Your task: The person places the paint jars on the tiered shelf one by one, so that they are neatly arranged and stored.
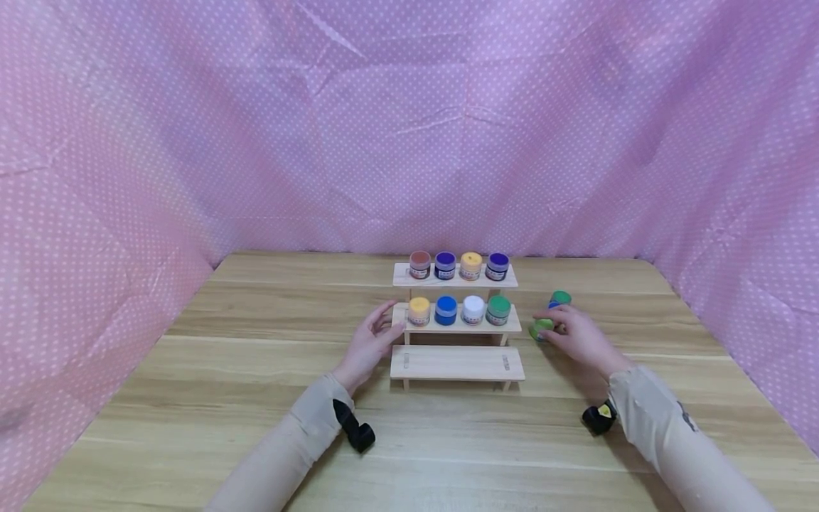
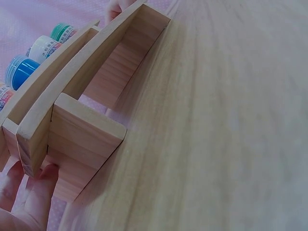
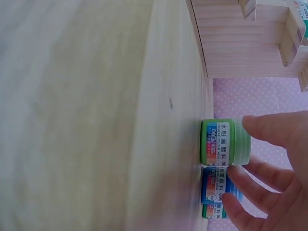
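Observation:
A three-step wooden stand [image 1: 457, 363] holds a row of paint jars on its top step and another on its middle step. My left hand [image 1: 370, 345] rests at the stand's left end, its fingertips [image 2: 42, 185] against the wood with the fingers fairly straight. My right hand [image 1: 579, 338], to the right of the stand, pinches the lid of a light green paint jar [image 3: 219, 143] between thumb and forefinger. That jar is upright on the table. Close behind it are a blue paint jar [image 3: 211, 185] and a dark green paint jar [image 3: 211, 211].
The top step bears a brown jar [image 1: 419, 264], a yellow one [image 1: 470, 266] and two purple ones. On the middle step are yellow, blue [image 1: 446, 311], white [image 1: 473, 310] and green jars. A pink dotted curtain [image 1: 409, 142] surrounds the wooden table [image 1: 269, 306].

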`<state>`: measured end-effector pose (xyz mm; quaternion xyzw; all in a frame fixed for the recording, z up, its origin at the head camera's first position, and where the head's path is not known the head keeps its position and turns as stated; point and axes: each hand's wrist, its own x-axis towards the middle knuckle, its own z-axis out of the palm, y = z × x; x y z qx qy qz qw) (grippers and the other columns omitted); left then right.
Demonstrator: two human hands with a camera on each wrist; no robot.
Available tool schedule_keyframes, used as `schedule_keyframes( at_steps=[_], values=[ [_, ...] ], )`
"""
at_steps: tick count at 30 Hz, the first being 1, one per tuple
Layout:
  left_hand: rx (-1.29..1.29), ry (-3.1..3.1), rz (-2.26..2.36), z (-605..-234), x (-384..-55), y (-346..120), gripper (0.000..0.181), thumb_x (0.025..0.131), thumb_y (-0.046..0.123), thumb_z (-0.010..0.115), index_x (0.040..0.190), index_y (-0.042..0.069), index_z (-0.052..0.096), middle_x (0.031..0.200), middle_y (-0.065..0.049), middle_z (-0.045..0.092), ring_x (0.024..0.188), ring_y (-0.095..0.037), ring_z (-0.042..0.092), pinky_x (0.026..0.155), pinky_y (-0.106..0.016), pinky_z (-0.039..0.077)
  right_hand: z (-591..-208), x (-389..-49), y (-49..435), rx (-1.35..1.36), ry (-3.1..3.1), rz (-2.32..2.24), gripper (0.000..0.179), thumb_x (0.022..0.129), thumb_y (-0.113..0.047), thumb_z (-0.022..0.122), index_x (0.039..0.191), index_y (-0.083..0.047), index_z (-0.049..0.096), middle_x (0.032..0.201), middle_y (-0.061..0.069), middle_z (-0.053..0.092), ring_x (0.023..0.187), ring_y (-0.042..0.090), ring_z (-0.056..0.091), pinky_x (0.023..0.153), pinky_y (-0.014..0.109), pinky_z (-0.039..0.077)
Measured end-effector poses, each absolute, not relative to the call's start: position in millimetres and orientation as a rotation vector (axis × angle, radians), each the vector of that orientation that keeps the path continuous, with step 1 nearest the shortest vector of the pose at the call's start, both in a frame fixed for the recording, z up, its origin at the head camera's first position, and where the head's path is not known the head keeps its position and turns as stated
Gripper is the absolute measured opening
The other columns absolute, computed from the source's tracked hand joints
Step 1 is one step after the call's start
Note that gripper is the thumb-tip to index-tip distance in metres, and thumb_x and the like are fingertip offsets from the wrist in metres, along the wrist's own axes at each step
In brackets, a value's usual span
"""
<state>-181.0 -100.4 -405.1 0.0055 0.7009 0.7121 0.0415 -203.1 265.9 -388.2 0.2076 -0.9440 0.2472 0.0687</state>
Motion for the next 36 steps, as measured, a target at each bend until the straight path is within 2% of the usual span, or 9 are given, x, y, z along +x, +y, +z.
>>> schedule_keyframes(
  at_steps=[7, 12, 24, 30, 36],
  values=[
    [0.013, 2.140, 2.182, -403.8, -179.9, -100.5, 0.058, 0.091, 0.011, 0.061, 0.144, 0.012, 0.038, 0.125, -0.017, 0.054, 0.093, -0.009, 0.058, 0.066, -0.020, 0.047, -387.1, -202.2, 265.0, 0.616, -2.859, 0.746, 0.033, 0.085, -0.007, 0.067, 0.117, 0.001, 0.063, 0.104, 0.020, 0.062, 0.084, 0.025, 0.057, 0.073, 0.040, 0.049],
    [-0.003, 2.144, 2.177, -402.8, -178.9, -100.3, 0.058, 0.091, 0.011, 0.061, 0.144, 0.014, 0.039, 0.124, -0.016, 0.054, 0.089, -0.009, 0.057, 0.058, -0.017, 0.042, -388.2, -203.0, 263.8, 0.597, -2.882, 0.763, 0.032, 0.085, -0.007, 0.067, 0.116, -0.001, 0.064, 0.106, 0.021, 0.061, 0.086, 0.025, 0.057, 0.075, 0.044, 0.051],
    [-0.009, 2.129, 2.177, -404.4, -179.9, -101.5, 0.059, 0.090, 0.010, 0.062, 0.144, 0.013, 0.038, 0.124, -0.016, 0.054, 0.087, -0.011, 0.056, 0.055, -0.017, 0.039, -389.1, -201.6, 263.0, 0.564, -2.905, 0.773, 0.029, 0.085, -0.008, 0.067, 0.113, 0.000, 0.065, 0.105, 0.019, 0.060, 0.081, 0.021, 0.057, 0.070, 0.033, 0.050],
    [0.007, 2.153, 2.149, -404.6, -181.8, -102.4, 0.059, 0.091, 0.015, 0.062, 0.145, 0.015, 0.038, 0.127, -0.017, 0.052, 0.097, -0.016, 0.057, 0.065, -0.020, 0.045, -388.5, -201.7, 264.4, 0.555, -2.913, 0.827, 0.028, 0.085, -0.006, 0.067, 0.112, 0.001, 0.065, 0.101, 0.015, 0.058, 0.079, 0.018, 0.055, 0.066, 0.025, 0.048],
    [0.011, 2.143, 2.160, -404.5, -181.6, -102.4, 0.057, 0.091, 0.013, 0.061, 0.144, 0.014, 0.039, 0.126, -0.017, 0.053, 0.094, -0.012, 0.058, 0.065, -0.019, 0.045, -390.5, -201.4, 265.9, 0.564, -2.897, 0.858, 0.029, 0.083, -0.005, 0.068, 0.110, 0.003, 0.065, 0.095, 0.012, 0.056, 0.077, 0.016, 0.052, 0.063, 0.021, 0.046]
  ],
)
